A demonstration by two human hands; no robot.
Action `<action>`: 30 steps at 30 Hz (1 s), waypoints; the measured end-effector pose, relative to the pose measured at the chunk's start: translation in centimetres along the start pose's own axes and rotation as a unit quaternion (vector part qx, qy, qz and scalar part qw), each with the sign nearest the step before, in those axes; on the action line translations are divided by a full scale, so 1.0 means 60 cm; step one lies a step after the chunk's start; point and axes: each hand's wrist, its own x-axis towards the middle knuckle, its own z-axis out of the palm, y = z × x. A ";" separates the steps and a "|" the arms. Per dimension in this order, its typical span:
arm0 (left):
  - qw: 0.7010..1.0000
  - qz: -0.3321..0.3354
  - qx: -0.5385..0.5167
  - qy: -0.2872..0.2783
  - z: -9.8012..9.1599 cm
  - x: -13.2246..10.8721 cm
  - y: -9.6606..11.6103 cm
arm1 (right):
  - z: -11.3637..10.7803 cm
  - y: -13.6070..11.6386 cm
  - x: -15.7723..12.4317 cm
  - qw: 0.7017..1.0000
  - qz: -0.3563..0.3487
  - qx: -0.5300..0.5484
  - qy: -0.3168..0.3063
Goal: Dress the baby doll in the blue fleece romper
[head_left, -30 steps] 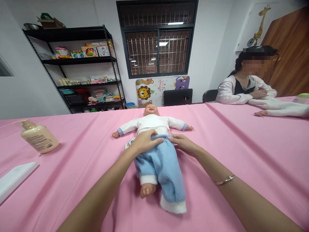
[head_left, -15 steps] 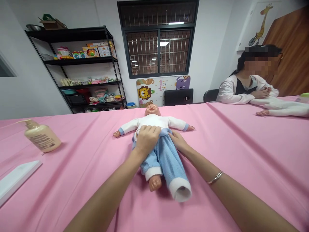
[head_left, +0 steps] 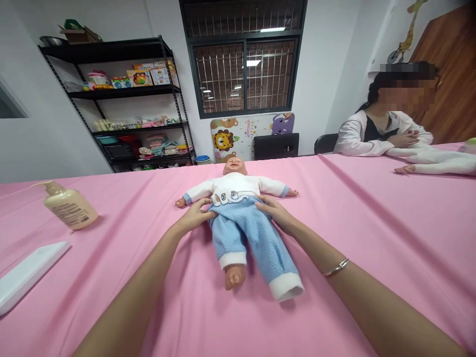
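A baby doll (head_left: 233, 187) in a white top lies on its back on the pink tablecloth (head_left: 372, 248), wearing blue fleece trousers (head_left: 250, 243) with white cuffs. My left hand (head_left: 192, 216) grips the waistband at the doll's hip on the left side of the view. My right hand (head_left: 273, 214) holds the waistband on the opposite side. A bare doll foot (head_left: 234, 276) sticks out of one cuff. The other trouser leg's cuff (head_left: 285, 287) hides its foot.
A cream pump bottle of lotion (head_left: 70, 206) and a flat white object (head_left: 31, 275) lie on the table to the left. At the right, a seated person (head_left: 375, 134) sits behind a second doll in white (head_left: 439, 163). A black shelf (head_left: 111, 99) holding toys stands against the back wall.
My left hand has moved off the doll's belly to its hip. The trousers have ridden up the legs to the waist, and the printed front of the white top now shows.
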 end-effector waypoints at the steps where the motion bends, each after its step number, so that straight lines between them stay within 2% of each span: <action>1: 0.999 0.021 -0.007 0.040 0.013 0.007 -0.003 | 0.002 -0.003 -0.004 0.999 0.001 -0.036 -0.014; 4: 0.987 0.072 -0.009 0.144 0.053 0.029 -0.007 | 0.006 -0.006 -0.008 0.994 0.016 -0.108 -0.018; 7: 0.972 0.070 -0.026 0.222 0.078 0.038 -0.005 | 0.008 -0.004 -0.003 0.992 0.021 -0.122 -0.017; 11: 0.971 0.073 -0.110 0.199 0.088 0.041 -0.009 | 0.013 0.000 0.010 0.994 -0.017 -0.102 -0.047; 14: 0.962 0.086 -0.144 0.213 0.088 0.048 -0.019 | 0.017 0.004 0.017 0.998 -0.017 -0.052 -0.031; 17: 0.960 0.079 -0.133 0.234 0.084 0.057 -0.028 | 0.015 0.012 0.022 0.999 0.015 0.034 0.008; 21: 0.973 0.069 -0.087 0.202 0.074 0.066 -0.037 | 0.004 0.022 0.026 0.986 0.072 0.146 0.030; 24: 0.973 0.062 -0.057 0.215 0.062 0.064 -0.040 | -0.004 0.024 0.027 0.991 0.065 0.090 0.070; 27: 0.969 -0.001 -0.014 0.249 0.059 0.052 -0.028 | -0.003 0.023 0.028 0.990 -0.015 -0.013 0.143; 29: 0.972 -0.020 -0.072 0.221 0.065 0.042 -0.013 | 0.003 0.023 0.029 0.987 -0.059 -0.010 0.150; 30: 0.972 -0.008 -0.125 0.197 0.069 0.037 -0.005 | 0.007 0.024 0.030 0.988 -0.065 0.009 0.143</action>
